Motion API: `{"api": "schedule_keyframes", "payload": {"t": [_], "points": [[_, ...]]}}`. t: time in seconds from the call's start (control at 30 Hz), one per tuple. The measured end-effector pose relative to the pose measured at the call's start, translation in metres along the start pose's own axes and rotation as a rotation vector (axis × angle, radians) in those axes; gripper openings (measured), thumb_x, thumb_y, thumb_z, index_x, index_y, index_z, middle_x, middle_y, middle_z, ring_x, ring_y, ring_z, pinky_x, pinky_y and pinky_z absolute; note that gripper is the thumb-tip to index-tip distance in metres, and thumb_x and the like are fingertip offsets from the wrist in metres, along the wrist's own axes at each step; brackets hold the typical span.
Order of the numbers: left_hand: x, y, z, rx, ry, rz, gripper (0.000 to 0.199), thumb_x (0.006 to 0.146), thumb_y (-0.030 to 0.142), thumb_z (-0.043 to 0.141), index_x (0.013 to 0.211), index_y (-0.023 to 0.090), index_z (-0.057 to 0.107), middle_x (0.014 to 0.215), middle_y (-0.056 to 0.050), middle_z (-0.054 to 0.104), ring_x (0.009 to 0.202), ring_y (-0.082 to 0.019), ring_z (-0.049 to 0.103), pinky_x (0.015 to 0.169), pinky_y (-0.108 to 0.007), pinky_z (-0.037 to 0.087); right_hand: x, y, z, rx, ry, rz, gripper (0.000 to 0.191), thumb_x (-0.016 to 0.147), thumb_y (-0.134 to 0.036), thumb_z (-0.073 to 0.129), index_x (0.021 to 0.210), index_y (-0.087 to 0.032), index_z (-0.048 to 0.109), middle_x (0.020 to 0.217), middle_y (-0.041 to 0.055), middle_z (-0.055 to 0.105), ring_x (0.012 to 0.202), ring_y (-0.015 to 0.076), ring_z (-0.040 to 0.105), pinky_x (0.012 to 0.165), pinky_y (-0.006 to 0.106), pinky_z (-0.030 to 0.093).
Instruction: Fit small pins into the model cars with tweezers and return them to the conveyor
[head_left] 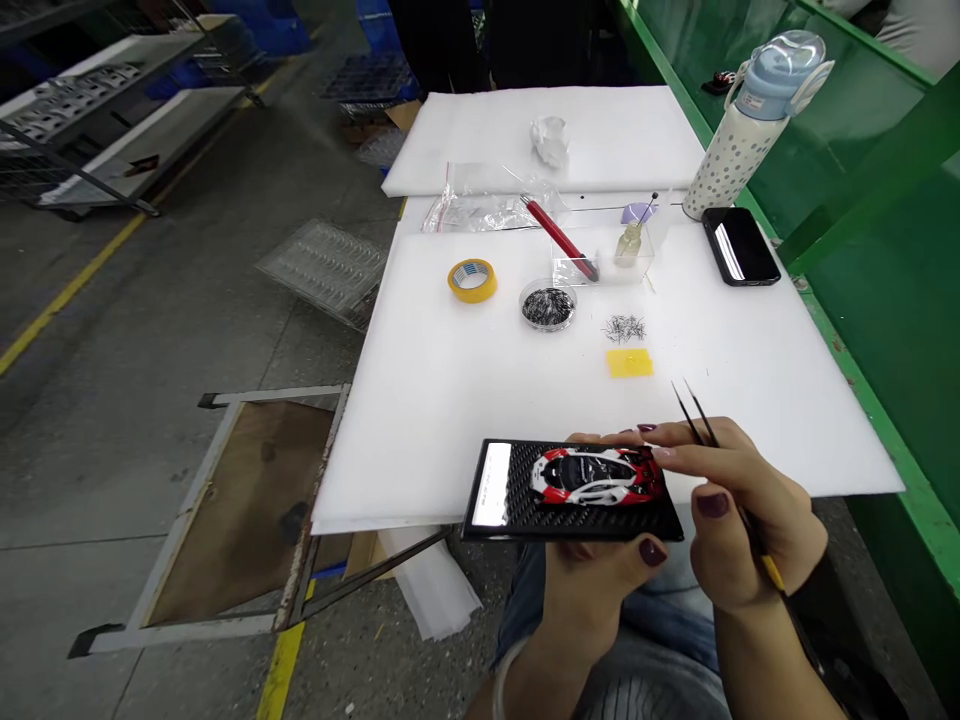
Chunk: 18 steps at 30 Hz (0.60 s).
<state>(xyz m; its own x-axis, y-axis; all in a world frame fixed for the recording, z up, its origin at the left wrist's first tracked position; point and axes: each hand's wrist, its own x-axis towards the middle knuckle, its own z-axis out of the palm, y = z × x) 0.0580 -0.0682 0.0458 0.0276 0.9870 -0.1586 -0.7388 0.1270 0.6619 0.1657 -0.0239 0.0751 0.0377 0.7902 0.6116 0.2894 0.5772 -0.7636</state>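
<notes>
My left hand (592, 590) grips a black display base (517, 520) from below, holding it over the front edge of the table. On the base sits a red, white and black model car (589, 478), with a white label at the base's left end. My right hand (750, 510) holds a pair of tweezers (697, 415) whose tips point up and away from the car. One of its fingers touches or nearly touches the car's right end. Beyond lie a yellow tape piece (630, 363), a small pile of thin black bits (625, 328) and a round clear dish (548, 306) filled with similar bits.
A yellow tape roll (472, 281), a red pen-like tool (559, 238), a small glass bottle (628, 243) and a phone (741, 247) lie farther back. A dotted water bottle (754, 130) stands by the green partition (862, 200). Crumpled paper (550, 141) rests at the far end.
</notes>
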Motion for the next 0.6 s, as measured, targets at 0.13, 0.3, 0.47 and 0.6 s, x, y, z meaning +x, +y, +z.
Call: {"api": "schedule_keyframes", "payload": {"t": [0.13, 0.3, 0.47, 0.6], "points": [[0.004, 0.002, -0.004, 0.189, -0.007, 0.200, 0.062, 0.082, 0.023, 0.086, 0.135, 0.041, 0.058, 0.142, 0.001, 0.065, 0.136, -0.022, 0.061, 0.118, -0.038, 0.049, 0.000, 0.004, -0.013, 0.075, -0.138, 0.081, 0.032, 0.097, -0.018, 0.061, 0.124, -0.030, 0.072, 0.118, 0.0046, 0.075, 0.109, 0.0261, 0.070, 0.091, 0.043, 0.057], [0.003, 0.010, 0.002, 0.420, -0.019, 0.352, 0.071, 0.079, 0.005, 0.083, 0.133, 0.042, 0.055, 0.147, 0.004, 0.060, 0.142, -0.021, 0.054, 0.118, -0.036, 0.048, 0.001, 0.009, -0.025, 0.282, -0.332, 0.183, 0.043, 0.091, -0.013, 0.066, 0.132, -0.029, 0.067, 0.131, 0.0065, 0.070, 0.127, 0.0284, 0.062, 0.108, 0.046, 0.052], [0.004, 0.006, 0.000, 0.378, -0.047, 0.373, 0.072, 0.079, 0.007, 0.085, 0.133, 0.042, 0.053, 0.146, 0.002, 0.061, 0.140, -0.022, 0.057, 0.114, -0.036, 0.051, 0.014, 0.010, -0.035, 0.278, -0.462, 0.094, 0.041, 0.089, -0.012, 0.070, 0.126, -0.028, 0.065, 0.120, 0.0066, 0.072, 0.125, 0.0276, 0.062, 0.107, 0.046, 0.054], [0.006, 0.001, -0.011, 0.464, -0.052, 0.377, 0.076, 0.071, 0.030, 0.094, 0.136, 0.038, 0.056, 0.140, -0.002, 0.066, 0.134, -0.025, 0.062, 0.115, -0.041, 0.051, 0.027, 0.012, -0.048, 0.183, -0.571, 0.050, 0.037, 0.088, -0.012, 0.073, 0.121, -0.027, 0.064, 0.115, 0.0081, 0.074, 0.117, 0.0273, 0.067, 0.098, 0.044, 0.059]]}}
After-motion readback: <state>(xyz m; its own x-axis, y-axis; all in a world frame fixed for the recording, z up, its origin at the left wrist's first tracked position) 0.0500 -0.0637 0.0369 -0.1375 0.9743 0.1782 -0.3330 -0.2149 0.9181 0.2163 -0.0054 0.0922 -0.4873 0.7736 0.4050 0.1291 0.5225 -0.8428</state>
